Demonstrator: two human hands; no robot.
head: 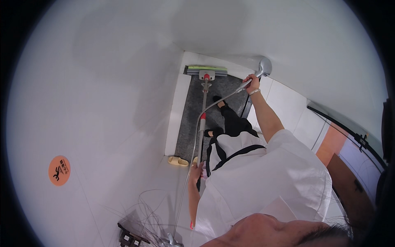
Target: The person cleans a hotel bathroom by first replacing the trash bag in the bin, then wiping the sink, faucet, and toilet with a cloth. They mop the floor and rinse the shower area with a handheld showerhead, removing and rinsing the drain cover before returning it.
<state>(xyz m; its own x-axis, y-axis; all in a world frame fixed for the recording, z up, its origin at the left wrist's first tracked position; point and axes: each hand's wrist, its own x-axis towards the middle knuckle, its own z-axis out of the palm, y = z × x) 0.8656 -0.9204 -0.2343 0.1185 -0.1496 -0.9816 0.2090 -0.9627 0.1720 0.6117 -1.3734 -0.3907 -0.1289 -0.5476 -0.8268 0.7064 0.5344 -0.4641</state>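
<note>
My right hand (253, 82), with a bracelet at the wrist, is closed around the handle of a chrome handheld shower head (265, 66) near the upper wall. Its metal hose (197, 123) runs down past the mop pole to a chrome shower fitting (172, 240) at the bottom edge. My left hand (196, 172) grips the grey pole of a sponge mop (202, 123) with red joints. The mop's head (207, 74), with a yellow-green and grey sponge, lies at the far end of the dark floor, by the wall. Whether water flows cannot be told.
My feet in black shoes (217, 99) stand on the dark grey floor (197, 102), bordered by a white ledge (179, 114). Beige slippers (178, 161) lie near its lower end. A black rail (339, 120) runs at right. A black rack (132, 237) is at the bottom, an orange slip-warning sticker (59, 170) on the left wall.
</note>
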